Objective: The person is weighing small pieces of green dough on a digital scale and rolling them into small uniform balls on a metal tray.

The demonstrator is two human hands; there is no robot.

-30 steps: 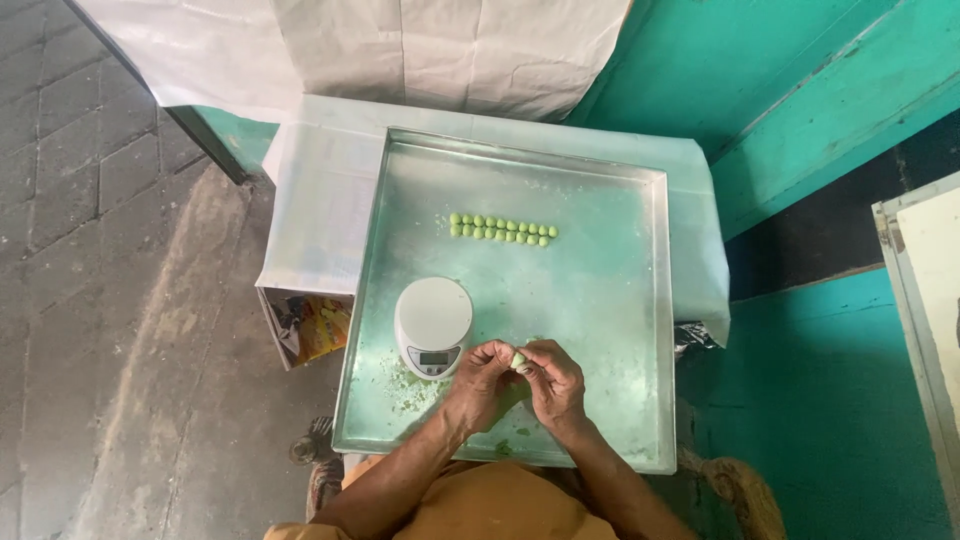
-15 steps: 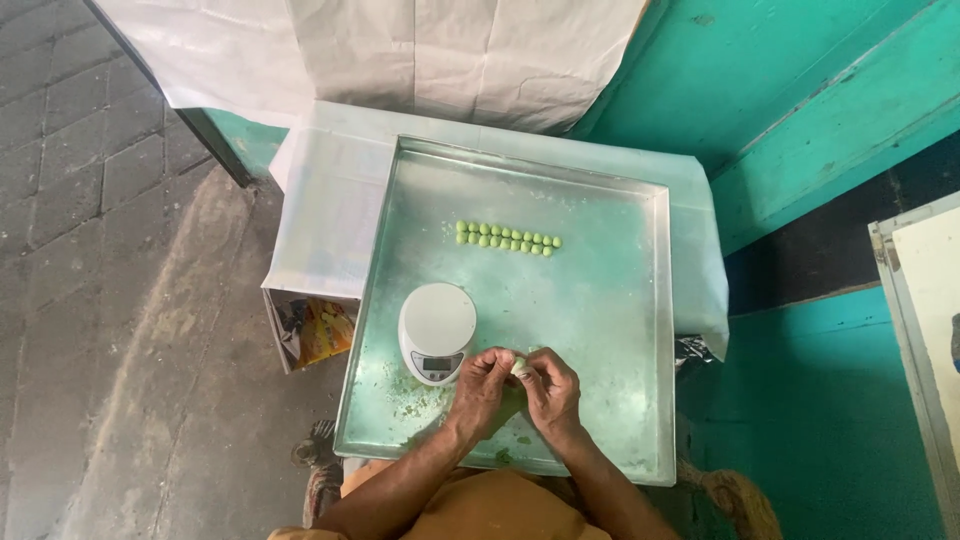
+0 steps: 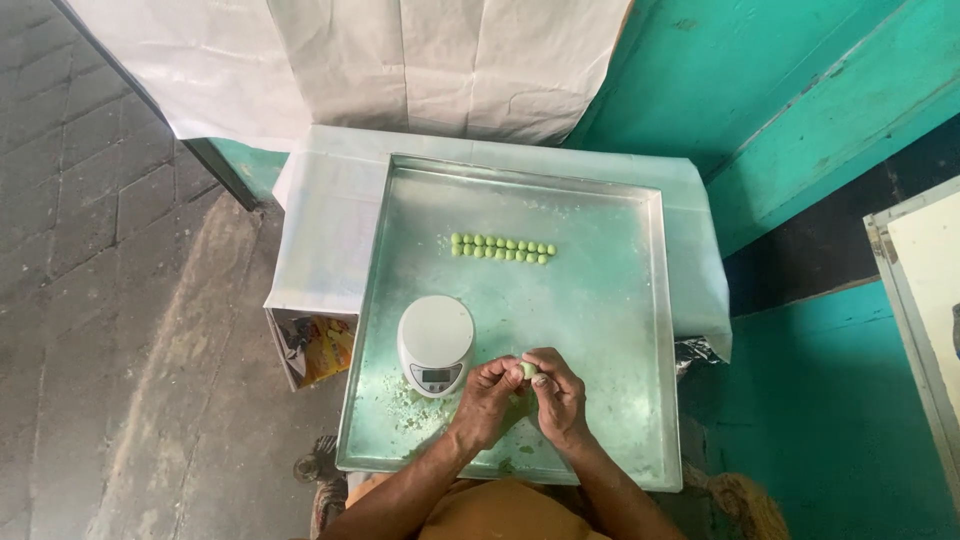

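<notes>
While both hands meet at the near edge of a large metal tray [image 3: 600, 200], the left hand [image 3: 487, 400] and right hand [image 3: 560, 398] pinch one small pale green dough piece [image 3: 527, 370] between their fingertips, just right of a white kitchen scale [image 3: 436, 342]. Shaping it well likely calls for light, even pressure, so it matches the row of green balls [image 3: 502, 248] farther back. How round the piece is stays hidden by the fingers, and the cloth-covered table [image 3: 320, 230] is mostly concealed under the tray.
</notes>
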